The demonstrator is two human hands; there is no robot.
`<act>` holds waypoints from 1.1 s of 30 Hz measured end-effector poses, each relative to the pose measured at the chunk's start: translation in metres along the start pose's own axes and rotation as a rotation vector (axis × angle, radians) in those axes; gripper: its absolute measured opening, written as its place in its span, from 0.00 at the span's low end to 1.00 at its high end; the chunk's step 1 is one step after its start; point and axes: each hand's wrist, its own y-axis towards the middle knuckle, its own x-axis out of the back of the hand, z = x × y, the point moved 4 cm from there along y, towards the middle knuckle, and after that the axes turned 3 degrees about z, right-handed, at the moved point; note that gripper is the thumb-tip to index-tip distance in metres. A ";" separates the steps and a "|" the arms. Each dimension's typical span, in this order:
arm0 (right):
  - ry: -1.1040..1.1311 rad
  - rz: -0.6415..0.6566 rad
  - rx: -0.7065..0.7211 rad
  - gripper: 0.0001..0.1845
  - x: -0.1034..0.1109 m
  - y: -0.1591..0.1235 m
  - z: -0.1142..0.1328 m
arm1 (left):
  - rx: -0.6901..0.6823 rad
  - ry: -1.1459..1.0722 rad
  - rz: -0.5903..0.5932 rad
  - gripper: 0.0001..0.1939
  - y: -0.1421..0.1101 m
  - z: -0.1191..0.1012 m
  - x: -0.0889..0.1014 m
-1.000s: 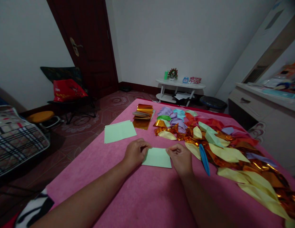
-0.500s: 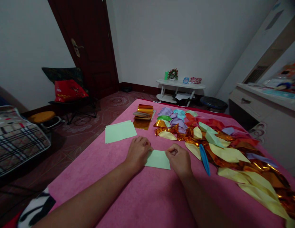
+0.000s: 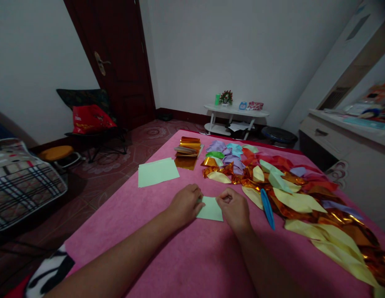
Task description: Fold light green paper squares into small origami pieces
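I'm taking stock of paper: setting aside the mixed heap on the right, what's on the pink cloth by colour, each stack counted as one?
Green: 2 (green paper at the left hand and right hand; green stack)
Gold: 1 (foil stack)
Total: 3

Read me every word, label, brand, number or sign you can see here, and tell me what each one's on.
No text reads clearly.
Red bag: yellow and pale lettering, too blurred to read.
Tall white unit: blue mark near the top, too blurred.
Blue item on the small white table: too small to tell.
Small green paper: no writing visible.
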 end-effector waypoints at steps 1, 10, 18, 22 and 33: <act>0.002 0.003 0.001 0.06 0.000 0.000 0.000 | 0.009 0.016 0.000 0.08 -0.001 -0.001 0.000; -0.001 0.002 -0.004 0.05 0.000 0.000 0.000 | 0.065 0.118 -0.034 0.30 -0.006 -0.013 -0.006; 0.015 0.006 -0.001 0.05 0.000 0.000 0.001 | 0.005 -0.074 0.086 0.30 -0.001 0.007 -0.003; 0.022 0.000 -0.002 0.05 0.001 0.000 0.001 | -0.150 -0.276 0.234 0.34 0.000 0.024 0.011; 0.036 0.006 -0.004 0.06 0.001 0.000 0.002 | 0.039 -0.082 0.055 0.40 0.003 0.011 -0.002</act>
